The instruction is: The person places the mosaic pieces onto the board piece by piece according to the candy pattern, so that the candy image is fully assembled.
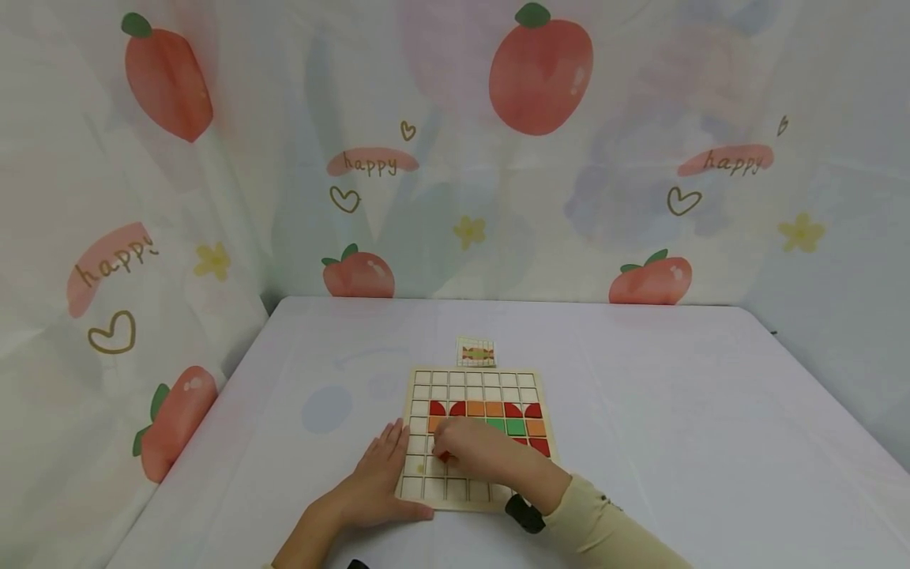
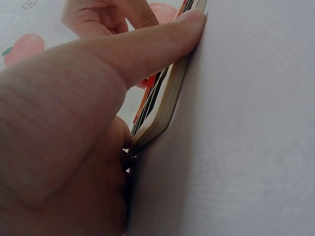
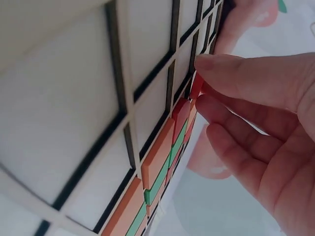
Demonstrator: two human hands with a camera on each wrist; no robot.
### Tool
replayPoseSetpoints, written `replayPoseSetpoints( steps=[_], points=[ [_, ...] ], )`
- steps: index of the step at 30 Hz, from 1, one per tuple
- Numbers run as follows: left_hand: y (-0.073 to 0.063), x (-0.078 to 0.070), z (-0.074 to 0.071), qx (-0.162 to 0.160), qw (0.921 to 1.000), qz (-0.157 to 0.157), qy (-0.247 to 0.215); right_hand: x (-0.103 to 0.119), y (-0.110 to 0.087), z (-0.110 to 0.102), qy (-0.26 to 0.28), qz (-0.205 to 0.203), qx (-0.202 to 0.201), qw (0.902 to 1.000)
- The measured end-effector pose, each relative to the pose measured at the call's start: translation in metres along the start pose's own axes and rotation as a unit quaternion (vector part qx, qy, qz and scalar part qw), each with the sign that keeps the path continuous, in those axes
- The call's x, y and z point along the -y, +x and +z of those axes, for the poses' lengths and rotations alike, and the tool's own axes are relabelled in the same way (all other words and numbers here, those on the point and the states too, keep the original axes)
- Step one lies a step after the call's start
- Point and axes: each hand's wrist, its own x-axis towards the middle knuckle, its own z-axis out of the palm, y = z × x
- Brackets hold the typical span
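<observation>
A square wooden grid board lies on the table, its middle rows holding red, orange and green pieces. My left hand rests against it, fingers laid straight along the left edge and thumb at the near edge. In the left wrist view, the thumb touches the board's rim. Over the left part of the grid, my right hand pinches a small red piece between thumb and fingers. That piece is at or just above a cell beside another red piece. The right hand covers several cells in the head view.
A small pattern card with a printed coloured grid lies just beyond the board's far edge. White cloth covers the table. A printed curtain hangs behind and at the left. A black device sits at the right wrist.
</observation>
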Motion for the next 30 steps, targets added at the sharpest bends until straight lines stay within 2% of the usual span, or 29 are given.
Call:
replayPoseSetpoints(
  steps=[15, 22, 30],
  points=[
    [-0.001, 0.0, 0.0, -0.004, 1.0, 0.003, 0.002, 0.0, 0.01, 0.003, -0.014, 0.009, -0.009, 0.9998],
    [-0.001, -0.001, -0.001, -0.002, 1.0, 0.003, 0.006, 0.0, 0.013, 0.006, -0.039, 0.01, -0.025, 0.9989],
    [-0.001, -0.001, -0.001, -0.001, 1.0, 0.002, 0.0, 0.003, 0.015, 0.006, -0.042, 0.033, -0.032, 0.9981]
  ],
)
